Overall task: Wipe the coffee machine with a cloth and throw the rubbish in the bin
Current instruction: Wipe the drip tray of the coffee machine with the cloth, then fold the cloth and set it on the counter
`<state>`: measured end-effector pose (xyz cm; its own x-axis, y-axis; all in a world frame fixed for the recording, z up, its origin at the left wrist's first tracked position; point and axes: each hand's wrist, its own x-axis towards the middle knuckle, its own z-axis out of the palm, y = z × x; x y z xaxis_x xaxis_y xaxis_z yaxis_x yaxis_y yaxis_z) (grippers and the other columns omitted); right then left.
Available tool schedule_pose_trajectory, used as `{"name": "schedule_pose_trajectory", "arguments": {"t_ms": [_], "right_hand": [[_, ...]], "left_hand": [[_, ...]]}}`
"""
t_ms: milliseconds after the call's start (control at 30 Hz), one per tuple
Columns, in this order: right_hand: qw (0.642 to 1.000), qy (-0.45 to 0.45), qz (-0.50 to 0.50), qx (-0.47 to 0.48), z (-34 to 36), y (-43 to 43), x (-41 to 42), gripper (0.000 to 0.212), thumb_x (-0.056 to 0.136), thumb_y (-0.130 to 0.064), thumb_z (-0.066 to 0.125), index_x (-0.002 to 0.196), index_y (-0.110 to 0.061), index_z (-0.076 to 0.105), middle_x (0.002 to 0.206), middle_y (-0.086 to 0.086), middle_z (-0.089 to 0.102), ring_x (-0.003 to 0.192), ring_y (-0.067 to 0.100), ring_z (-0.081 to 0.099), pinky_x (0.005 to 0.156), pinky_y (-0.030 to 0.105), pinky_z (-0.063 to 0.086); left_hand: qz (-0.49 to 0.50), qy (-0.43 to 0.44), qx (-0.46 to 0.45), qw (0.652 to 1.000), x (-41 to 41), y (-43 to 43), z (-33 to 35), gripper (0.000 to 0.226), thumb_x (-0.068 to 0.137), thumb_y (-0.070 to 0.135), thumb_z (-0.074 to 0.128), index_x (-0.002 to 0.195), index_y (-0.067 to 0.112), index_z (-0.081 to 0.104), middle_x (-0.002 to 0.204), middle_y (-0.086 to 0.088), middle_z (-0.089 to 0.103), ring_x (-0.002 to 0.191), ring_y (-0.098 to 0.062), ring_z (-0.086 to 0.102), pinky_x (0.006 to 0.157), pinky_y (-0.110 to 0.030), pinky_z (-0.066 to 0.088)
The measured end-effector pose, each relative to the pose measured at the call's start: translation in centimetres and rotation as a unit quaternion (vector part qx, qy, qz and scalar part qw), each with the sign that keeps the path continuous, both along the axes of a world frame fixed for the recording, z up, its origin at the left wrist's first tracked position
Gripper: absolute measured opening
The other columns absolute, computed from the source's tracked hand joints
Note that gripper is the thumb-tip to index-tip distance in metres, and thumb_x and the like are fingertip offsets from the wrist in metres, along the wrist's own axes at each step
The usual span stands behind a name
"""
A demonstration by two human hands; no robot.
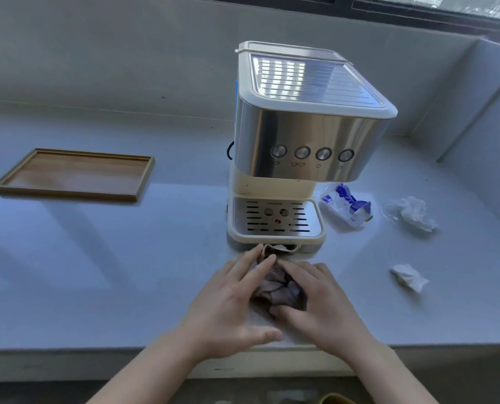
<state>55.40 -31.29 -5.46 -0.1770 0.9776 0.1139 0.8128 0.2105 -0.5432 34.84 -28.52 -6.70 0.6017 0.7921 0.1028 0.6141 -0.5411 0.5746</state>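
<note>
A bunched cloth [278, 287] is seen on the counter [126, 272] just in front of the coffee machine [301, 141], its far end touching the base below the drip tray [276, 218]. It is gathered between both hands: the left hand [231, 301] is laid flat with fingers extended over its left side, pressing rather than clenching, while the right hand [318, 298] is curled loosely around its right side, thumb tucked under the near edge. Neither grip is closed tight.

The cloth is judged soft, light and limp — it will fold and slip unless bundled into a pad, so it is best taken by the bunched middle, not by a loose corner. The machine looks heavy and stiff, with a polished steel front likely to show smears.

One cloth, one machine with four round buttons [313, 153], and one empty wooden tray [73, 174] at the left are counted. Three pieces of rubbish lie at the right: a blue-and-clear plastic wrapper [346, 208] beside the drip tray, a crumpled tissue [412, 212] further right, and a smaller tissue scrap [407, 277] nearer — all light and easily pinched. No bin can be clearly made out.
</note>
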Motion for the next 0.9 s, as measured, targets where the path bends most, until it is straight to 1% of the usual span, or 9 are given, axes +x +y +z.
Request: {"name": "schedule_pose_trajectory", "arguments": {"t_ms": [67,133,200,267,367,500,633,733,900], "right_hand": [[0.999,0.003,0.046,-0.009,0.8,0.8,-1.1,0.05,0.068,-0.029,0.067,0.118,-0.03,0.06,0.104,-0.023,0.059,0.099,-0.003,0.046,0.085,0.024,0.04],[0.997,0.016,0.069,-0.032,1.4,1.3,-1.9,0.053,0.065,-0.023,0.065,0.118,-0.03,0.061,0.106,-0.018,0.064,0.1,0.005,0.054,0.087,0.027,0.044],[0.996,0.018,0.079,-0.033,1.7,1.5,-2.4,0.057,0.065,-0.019,0.065,0.119,-0.033,0.06,0.107,-0.017,0.066,0.099,0.01,0.058,0.087,0.028,0.047],[0.996,0.011,0.09,-0.022,1.8,1.5,-3.2,0.06,0.065,-0.018,0.064,0.121,-0.036,0.058,0.109,-0.018,0.066,0.099,0.009,0.058,0.086,0.027,0.047],[0.993,0.004,0.118,-0.003,2.4,2.2,-5.3,0.061,0.066,-0.017,0.066,0.123,-0.036,0.057,0.111,-0.017,0.065,0.098,0.011,0.054,0.086,0.024,0.044],[0.987,0.002,0.157,0.03,3.4,3.4,-8.6,0.064,0.07,-0.014,0.068,0.131,-0.028,0.055,0.111,-0.007,0.066,0.097,0.015,0.053,0.088,0.023,0.042],[0.978,-0.028,0.199,0.056,4.3,5.1,-12.3,0.062,0.075,-0.018,0.072,0.133,-0.023,0.054,0.114,-0.003,0.064,0.103,0.019,0.054,0.092,0.025,0.04],[0.973,-0.04,0.215,0.075,4.7,6.6,-15.5,0.06,0.078,-0.025,0.073,0.134,-0.026,0.052,0.115,-0.005,0.062,0.101,0.019,0.049,0.087,0.025,0.039],[0.97,-0.041,0.228,0.077,4.5,8.8,-20.3,0.046,0.081,-0.03,0.071,0.124,-0.024,0.056,0.105,-0.002,0.062,0.088,0.022,0.048,0.078,0.024,0.035]], "left_hand": [[0.006,0.052,0.038,0.998,0.4,0.5,0.0,0.112,0.067,0.074,0.064,0.154,0.042,0.0,0.164,0.018,0.003,0.147,-0.005,0.01,0.118,-0.023,0.015],[0.041,0.077,0.06,0.994,0.3,0.9,0.2,0.106,0.07,0.068,0.068,0.155,0.033,0.015,0.155,0.011,0.03,0.135,-0.014,0.03,0.111,-0.026,0.026],[0.079,0.055,0.043,0.994,-0.3,0.9,0.5,0.087,0.072,0.059,0.072,0.146,0.03,0.037,0.128,0.006,0.05,0.116,-0.017,0.043,0.097,-0.026,0.034],[0.104,0.015,0.02,0.994,-1.4,0.7,0.8,0.065,0.075,0.046,0.075,0.134,0.03,0.054,0.107,0.004,0.055,0.103,-0.018,0.049,0.086,-0.024,0.037],[0.153,-0.033,0.009,0.988,-3.6,0.4,1.2,0.046,0.072,0.031,0.078,0.116,0.024,0.067,0.091,0.005,0.057,0.093,-0.019,0.054,0.075,-0.022,0.036],[0.193,-0.031,0.033,0.98,-7.1,0.0,2.8,0.045,0.066,0.017,0.08,0.11,0.02,0.069,0.088,0.003,0.06,0.088,-0.02,0.056,0.075,-0.027,0.041],[0.218,0.01,0.067,0.974,-11.1,0.1,4.8,0.045,0.073,0.023,0.078,0.117,0.022,0.066,0.094,0.004,0.059,0.092,-0.019,0.055,0.076,-0.027,0.041],[0.244,0.032,0.075,0.966,-13.9,0.4,5.7,0.047,0.075,0.025,0.075,0.12,0.022,0.064,0.096,0.003,0.058,0.093,-0.02,0.055,0.075,-0.026,0.039],[0.278,0.076,0.094,0.953,-17.8,1.8,5.6,0.048,0.077,0.022,0.073,0.123,0.019,0.062,0.1,0.0,0.059,0.093,-0.023,0.056,0.072,-0.023,0.033]]}}
